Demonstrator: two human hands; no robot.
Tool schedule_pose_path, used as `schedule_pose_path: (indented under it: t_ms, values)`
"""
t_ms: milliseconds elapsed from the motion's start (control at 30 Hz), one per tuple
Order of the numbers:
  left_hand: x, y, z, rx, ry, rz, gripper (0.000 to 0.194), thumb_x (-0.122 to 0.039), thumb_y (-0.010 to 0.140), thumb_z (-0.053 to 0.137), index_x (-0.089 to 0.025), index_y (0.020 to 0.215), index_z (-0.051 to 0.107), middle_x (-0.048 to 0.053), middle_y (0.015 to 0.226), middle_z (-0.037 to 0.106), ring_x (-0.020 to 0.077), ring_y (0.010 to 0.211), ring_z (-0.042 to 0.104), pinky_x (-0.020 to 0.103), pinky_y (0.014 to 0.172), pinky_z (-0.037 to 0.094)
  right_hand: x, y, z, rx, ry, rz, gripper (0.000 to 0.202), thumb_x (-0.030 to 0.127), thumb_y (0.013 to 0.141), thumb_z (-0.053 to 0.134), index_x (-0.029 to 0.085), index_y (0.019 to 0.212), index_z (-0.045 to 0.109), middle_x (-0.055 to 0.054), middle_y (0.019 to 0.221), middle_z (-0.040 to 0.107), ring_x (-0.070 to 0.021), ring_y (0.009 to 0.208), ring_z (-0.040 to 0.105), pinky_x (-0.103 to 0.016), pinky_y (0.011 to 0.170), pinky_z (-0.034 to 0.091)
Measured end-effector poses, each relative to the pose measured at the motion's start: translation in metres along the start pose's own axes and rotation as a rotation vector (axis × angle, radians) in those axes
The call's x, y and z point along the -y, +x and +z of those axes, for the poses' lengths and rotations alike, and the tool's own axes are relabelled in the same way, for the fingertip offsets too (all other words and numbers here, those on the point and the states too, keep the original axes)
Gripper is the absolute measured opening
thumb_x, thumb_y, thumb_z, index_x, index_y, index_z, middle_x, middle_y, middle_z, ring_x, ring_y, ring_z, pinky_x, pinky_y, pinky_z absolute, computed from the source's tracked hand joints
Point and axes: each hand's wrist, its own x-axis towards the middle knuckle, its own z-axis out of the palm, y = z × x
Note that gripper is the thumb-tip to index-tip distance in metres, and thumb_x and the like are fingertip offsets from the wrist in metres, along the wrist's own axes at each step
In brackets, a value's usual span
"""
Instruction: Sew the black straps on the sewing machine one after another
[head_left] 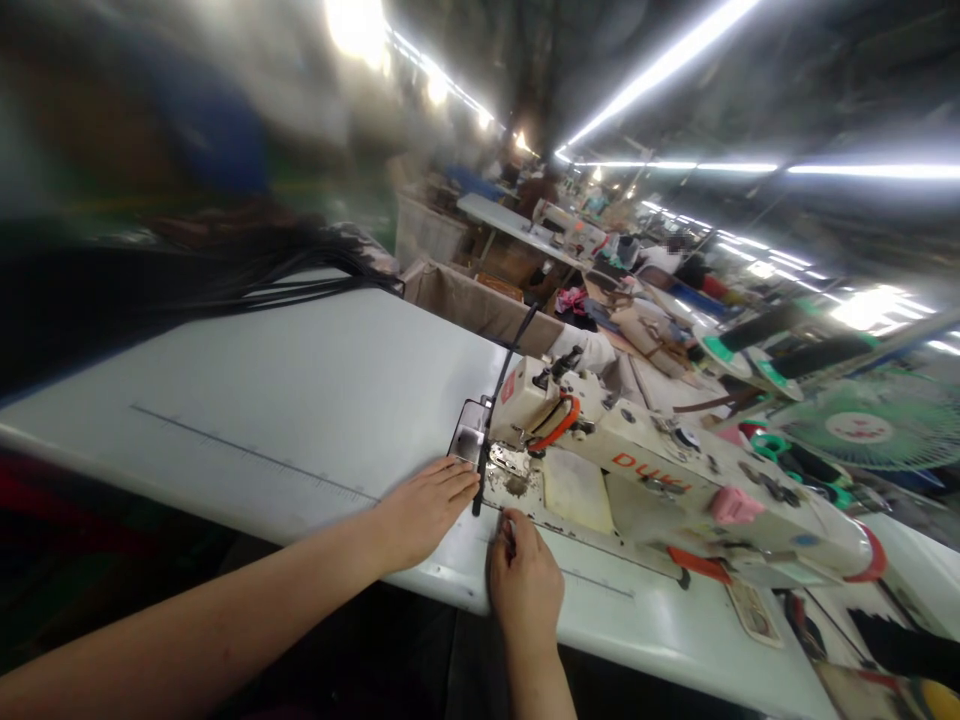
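Observation:
My left hand (429, 512) lies flat on the pale tabletop with its fingers stretched out together. Its fingertips reach the near part of a narrow black strap (504, 375), which runs along the left end of a white sewing machine (592, 430). Just beyond those fingers is a shiny rectangular plate (469, 436) with a dark rim. My right hand (526, 575) rests by the table's front edge, close to the machine's bed, with thumb and fingers curled into a pinch. Whatever that pinch may hold is hidden.
A bundle of black straps (300, 275) lies across the table's far left. Behind the table stands a cloth-lined bin (457, 300). A green fan (859, 425) and thread cones (765, 335) are at the right. A ruler scale (247, 450) marks the tabletop (300, 370).

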Motion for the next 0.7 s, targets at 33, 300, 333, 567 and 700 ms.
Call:
schedule_pose_path:
  t_ms: [33, 300, 333, 567, 700]
  values:
    - [0.0, 0.0, 0.0, 0.0, -0.004, 0.001, 0.046, -0.018, 0.102, 0.04, -0.016, 0.146, 0.052, 0.009, 0.153, 0.056, 0.0203, 0.145, 0.048, 0.037, 0.129, 0.021, 0.0, 0.0, 0.0, -0.001, 0.005, -0.006, 0.034, 0.024, 0.098, 0.045, 0.018, 0.122, 0.068, -0.009, 0.104, 0.078, -0.021, 0.094, 0.072, -0.027, 0.08, 0.049]
    - [0.007, 0.005, 0.002, 0.062, 0.012, -0.008, 0.05, -0.013, 0.1, 0.039, -0.016, 0.148, 0.049, 0.009, 0.156, 0.052, 0.0204, 0.147, 0.045, 0.039, 0.127, 0.024, -0.001, -0.002, 0.001, -0.081, -0.002, -0.097, 0.029, 0.016, 0.093, 0.049, 0.019, 0.116, 0.067, -0.006, 0.097, 0.077, -0.019, 0.084, 0.07, -0.027, 0.073, 0.047]
    - [0.01, 0.007, 0.003, 0.067, 0.011, -0.013, 0.049, -0.014, 0.1, 0.039, -0.016, 0.148, 0.05, 0.009, 0.157, 0.052, 0.02, 0.148, 0.045, 0.039, 0.126, 0.024, -0.002, -0.002, 0.002, -0.096, -0.005, -0.111, 0.028, 0.016, 0.093, 0.049, 0.02, 0.114, 0.067, -0.006, 0.095, 0.076, -0.019, 0.082, 0.07, -0.027, 0.072, 0.046]
    - [0.027, 0.023, 0.009, 0.085, -0.023, -0.039, 0.044, -0.024, 0.105, 0.04, -0.02, 0.147, 0.052, 0.006, 0.158, 0.051, 0.0208, 0.151, 0.039, 0.04, 0.127, 0.02, -0.001, -0.003, 0.003, -0.136, 0.002, -0.137, 0.028, 0.013, 0.092, 0.05, 0.02, 0.114, 0.065, -0.005, 0.091, 0.075, -0.0194, 0.08, 0.069, -0.028, 0.07, 0.045]
    - [0.031, 0.031, 0.004, 0.114, -0.077, -0.091, 0.042, -0.025, 0.105, 0.041, -0.023, 0.145, 0.053, 0.005, 0.156, 0.053, 0.0234, 0.151, 0.039, 0.046, 0.126, 0.02, -0.001, -0.003, 0.003, -0.151, 0.002, -0.142, 0.027, 0.013, 0.092, 0.05, 0.019, 0.113, 0.065, -0.005, 0.09, 0.075, -0.0197, 0.08, 0.069, -0.028, 0.07, 0.045]
